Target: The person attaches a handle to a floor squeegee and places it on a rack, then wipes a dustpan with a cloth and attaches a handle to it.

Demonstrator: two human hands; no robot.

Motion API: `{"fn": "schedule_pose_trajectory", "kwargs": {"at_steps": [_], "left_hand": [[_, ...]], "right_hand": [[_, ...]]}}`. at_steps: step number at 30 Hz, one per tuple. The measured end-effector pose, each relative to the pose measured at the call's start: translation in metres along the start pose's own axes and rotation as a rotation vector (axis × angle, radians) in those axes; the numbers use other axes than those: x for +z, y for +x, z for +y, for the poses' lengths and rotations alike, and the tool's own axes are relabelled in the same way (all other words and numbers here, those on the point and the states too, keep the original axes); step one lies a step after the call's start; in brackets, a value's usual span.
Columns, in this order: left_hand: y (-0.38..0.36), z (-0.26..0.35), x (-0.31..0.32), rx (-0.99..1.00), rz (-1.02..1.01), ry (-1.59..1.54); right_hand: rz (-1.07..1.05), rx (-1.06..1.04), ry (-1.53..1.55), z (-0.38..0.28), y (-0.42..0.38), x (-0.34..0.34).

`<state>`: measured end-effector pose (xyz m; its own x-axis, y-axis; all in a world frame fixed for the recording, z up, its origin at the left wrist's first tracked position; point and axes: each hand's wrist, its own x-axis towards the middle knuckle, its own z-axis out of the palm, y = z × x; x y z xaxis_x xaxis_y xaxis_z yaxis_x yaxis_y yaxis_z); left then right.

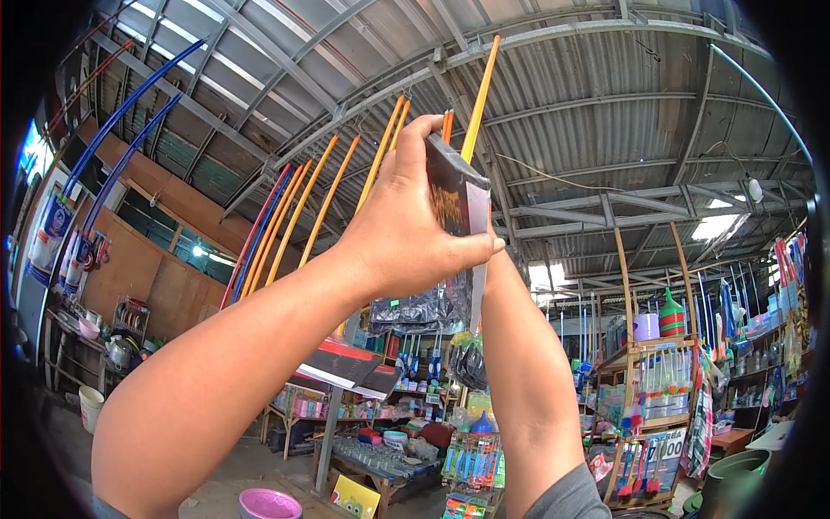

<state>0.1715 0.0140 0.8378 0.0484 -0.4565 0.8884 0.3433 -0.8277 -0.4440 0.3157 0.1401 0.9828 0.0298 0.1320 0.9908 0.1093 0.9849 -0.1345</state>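
Observation:
My left hand is raised at the middle of the head view, closed around a dark flat pack with a pale edge. Its fingers go over the far side and the thumb lies across the near edge. My right forearm reaches up behind the pack and the left thumb. The right hand's fingers are hidden there, so its grip does not show. Just below hang black plastic-wrapped packs. Yellow poles rise behind and beside the hands.
Red-and-black flat packs lie below my left forearm. A wooden rack with brushes stands on the right. On the floor are a pink tub and a yellow sign. A green bin is at lower right; metal beams cross overhead.

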Motion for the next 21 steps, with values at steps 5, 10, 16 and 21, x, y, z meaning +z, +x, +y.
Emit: {"fn": "schedule_pose_trajectory", "kwargs": {"at_steps": [5,10,16,21], "left_hand": [[0.004,-0.001,0.000,-0.009,-0.012,-0.050],[0.006,-0.006,0.002,-0.038,-0.020,-0.023],[0.001,-0.004,0.002,-0.071,-0.061,-0.026],[-0.007,-0.002,0.001,-0.066,-0.068,0.064]], "right_hand": [[0.114,-0.115,-0.172,-0.006,0.002,0.001],[0.101,-0.158,-0.176,-0.002,0.006,0.002],[0.028,-0.040,-0.023,0.000,0.001,-0.005],[0.037,-0.037,0.039,0.010,-0.006,-0.002]]}}
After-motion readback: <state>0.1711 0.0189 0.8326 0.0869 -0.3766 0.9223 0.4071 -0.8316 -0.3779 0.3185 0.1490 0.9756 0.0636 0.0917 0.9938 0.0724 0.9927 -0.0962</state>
